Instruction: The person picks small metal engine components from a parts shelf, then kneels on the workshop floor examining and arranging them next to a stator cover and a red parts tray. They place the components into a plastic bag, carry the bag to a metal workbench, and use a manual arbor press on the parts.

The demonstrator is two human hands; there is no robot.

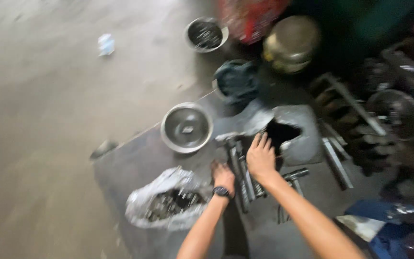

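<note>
Where the dark mat (135, 163) covers the concrete floor, both hands work over a bundle of long metal parts (245, 180). Left hand (223, 176), black watch at the wrist, rests curled on the parts' near side; grip unclear through blur. Right hand (260, 156) lies flat, fingers spread, on the parts' far end, just beside a torn grey bag (299, 136). Steel bowl (187, 127) nearby; silvery bag of small pieces (166, 199) left of the wrist.
</note>
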